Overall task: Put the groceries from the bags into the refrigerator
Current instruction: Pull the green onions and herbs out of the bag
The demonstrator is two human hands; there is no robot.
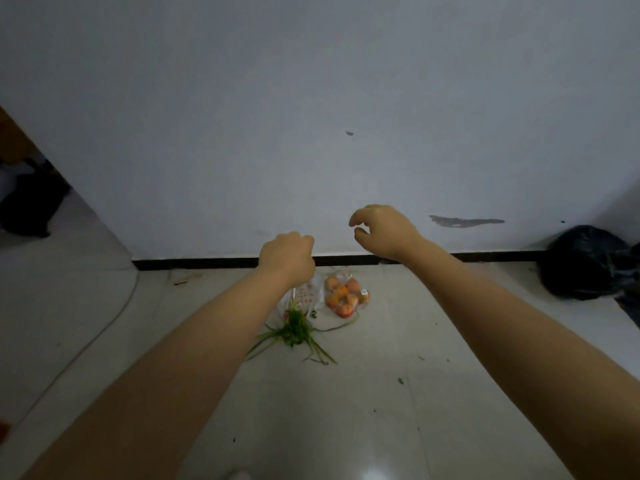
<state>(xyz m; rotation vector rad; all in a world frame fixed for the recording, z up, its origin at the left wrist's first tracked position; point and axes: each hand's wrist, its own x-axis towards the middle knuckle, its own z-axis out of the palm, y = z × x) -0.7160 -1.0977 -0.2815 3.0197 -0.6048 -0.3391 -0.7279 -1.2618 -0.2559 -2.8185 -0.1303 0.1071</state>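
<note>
A white plastic bag (306, 295) with red print sits on the tiled floor by the wall, and green onions (294, 332) spill out of it toward me. My left hand (287, 258) hovers right over the bag's top, fingers curled in a fist around what looks like its thin handle. To the right of it lies a clear bag of orange and red fruit (346, 296). My right hand (381, 230) hangs in the air above and to the right of the fruit bag, fingers loosely curled, holding nothing. No refrigerator is in view.
A white wall with a black baseboard (207, 263) stands straight ahead. A black rubbish bag (585, 265) sits on the floor at the right. Dark objects (27, 209) fill the opening at the far left. A thin cable (104, 323) runs across the left floor tiles.
</note>
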